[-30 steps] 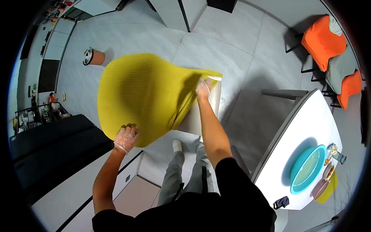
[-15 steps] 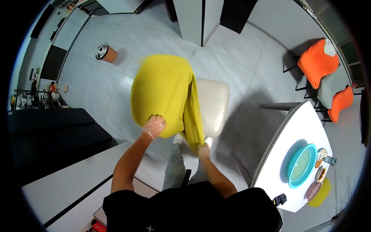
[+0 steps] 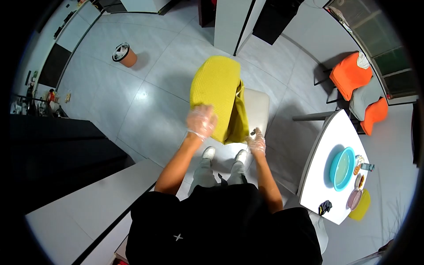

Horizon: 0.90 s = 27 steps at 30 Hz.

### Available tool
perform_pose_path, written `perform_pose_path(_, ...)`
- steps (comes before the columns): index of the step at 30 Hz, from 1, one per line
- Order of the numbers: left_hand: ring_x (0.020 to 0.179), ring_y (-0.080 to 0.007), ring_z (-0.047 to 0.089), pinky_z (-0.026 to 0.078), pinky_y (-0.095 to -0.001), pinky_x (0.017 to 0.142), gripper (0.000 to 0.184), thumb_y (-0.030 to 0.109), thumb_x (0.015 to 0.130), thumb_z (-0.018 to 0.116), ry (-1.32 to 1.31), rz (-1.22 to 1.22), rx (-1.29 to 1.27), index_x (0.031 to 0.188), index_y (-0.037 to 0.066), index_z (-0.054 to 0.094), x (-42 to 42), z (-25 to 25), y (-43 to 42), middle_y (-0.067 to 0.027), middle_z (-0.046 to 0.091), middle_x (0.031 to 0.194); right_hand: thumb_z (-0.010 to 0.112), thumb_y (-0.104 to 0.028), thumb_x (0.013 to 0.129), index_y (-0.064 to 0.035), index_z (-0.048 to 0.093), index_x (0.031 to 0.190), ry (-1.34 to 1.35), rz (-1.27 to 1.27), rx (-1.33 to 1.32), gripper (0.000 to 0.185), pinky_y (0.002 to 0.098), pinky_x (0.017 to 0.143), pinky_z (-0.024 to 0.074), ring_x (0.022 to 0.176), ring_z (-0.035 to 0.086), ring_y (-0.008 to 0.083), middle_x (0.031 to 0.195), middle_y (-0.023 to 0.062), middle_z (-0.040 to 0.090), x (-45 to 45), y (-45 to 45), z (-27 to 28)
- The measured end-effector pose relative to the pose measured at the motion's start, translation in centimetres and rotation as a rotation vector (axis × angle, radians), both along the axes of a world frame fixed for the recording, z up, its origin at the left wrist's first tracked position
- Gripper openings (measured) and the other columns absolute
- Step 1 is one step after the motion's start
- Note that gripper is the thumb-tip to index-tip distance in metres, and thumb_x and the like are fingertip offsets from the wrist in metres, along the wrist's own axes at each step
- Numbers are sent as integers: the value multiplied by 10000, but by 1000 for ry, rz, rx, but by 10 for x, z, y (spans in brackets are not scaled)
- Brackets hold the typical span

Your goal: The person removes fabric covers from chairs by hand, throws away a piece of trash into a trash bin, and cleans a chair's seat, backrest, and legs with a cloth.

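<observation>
Cloth (image 3: pixel 214 88): edge slack; seat (image 3: pixel 258 106) outside it;
Left hand (image 3: pixel 202 123): at cloth (your grip: can't tell);
Right hand (image 3: pixel 256 143): near seat; can't tell grip

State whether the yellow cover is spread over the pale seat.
Not spread over it: the pale seat shows largely bare beside the yellow cover.

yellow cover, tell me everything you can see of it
The yellow cover is bright, finely textured and knit-looking. Its rounded, full part sits over what looks like a chair's backrest; a looser, folded flap gapes open beside the pale, bare seat. The gloved left hand is at its lower side. The right hand is by the flap's lower corner; whether it grips is unclear.
</observation>
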State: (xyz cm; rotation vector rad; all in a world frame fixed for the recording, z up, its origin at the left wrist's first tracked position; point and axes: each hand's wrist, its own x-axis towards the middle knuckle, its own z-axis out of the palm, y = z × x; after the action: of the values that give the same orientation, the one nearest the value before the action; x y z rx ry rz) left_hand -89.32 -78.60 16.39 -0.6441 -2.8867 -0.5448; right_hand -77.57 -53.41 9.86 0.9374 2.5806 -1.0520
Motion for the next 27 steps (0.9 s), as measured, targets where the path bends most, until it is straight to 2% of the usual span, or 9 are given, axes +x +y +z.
perform_pose_path(1,957,-381,638,517,-497,828,494,425,915,606,60,148,39,1220,37,575,-9,2,-16,-177,671,1007,750,-238,840,-11,454,1420,39,-40,-85,690,370,1073,411,1284,533,336,1385,224,547,4,-21,8)
perform_pose_path(4,958,-387,654,526,-490,811,539,489,939,571,-292,354,-126,1186,11,586,-29,31,-42,-189,684,1003,746,-228,850,-28,474,1405,65,-2,-264,649,402,1077,408,1283,533,360,1383,244,544,16,-58,24)
perform_pose_path(7,990,-380,664,531,-471,827,591,539,968,496,-555,290,-216,1212,6,572,-41,21,-39,-212,689,1050,731,-233,871,18,478,1380,71,32,-361,621,397,1063,421,1272,545,343,1355,244,567,22,-69,4)
perform_pose_path(10,1019,-315,688,562,-421,786,602,575,992,386,-499,321,-321,1171,45,607,-41,2,-32,-172,712,1064,722,-198,882,42,483,1360,61,14,-389,585,370,1018,458,1200,588,307,1304,227,598,21,-79,23)
perform_pose_path(16,1024,-286,693,566,-399,791,325,338,973,520,-547,145,-446,1005,109,749,-52,9,-31,-121,727,1076,704,-220,892,35,505,1342,91,-24,-463,554,362,962,486,1118,634,297,1253,203,637,35,-87,21)
perform_pose_path(19,1049,-292,686,566,-380,781,252,237,944,548,-590,112,-502,1041,131,756,-54,24,-25,-114,719,1117,686,-218,893,27,501,1356,32,42,-428,556,374,959,489,1130,631,303,1248,207,639,40,-92,21)
perform_pose_path(22,899,-283,718,565,-394,732,259,254,946,550,-527,139,-334,960,82,743,-64,-4,-39,-159,731,1005,692,-215,887,26,489,1369,21,100,-426,576,381,964,488,1135,630,308,1252,206,638,38,-98,31)
perform_pose_path(25,710,-251,707,559,-392,672,283,280,957,561,-821,265,440,893,39,693,-73,6,-53,-171,708,803,706,-232,882,7,474,1395,77,122,-451,612,383,1014,463,1194,592,319,1321,222,586,23,-101,37)
perform_pose_path(27,623,-222,671,546,-384,636,300,301,965,566,-789,57,948,861,32,650,-66,20,-40,-144,654,690,705,-243,886,1,473,1400,243,89,-404,615,384,1029,455,1211,575,321,1337,213,572,15,-118,52)
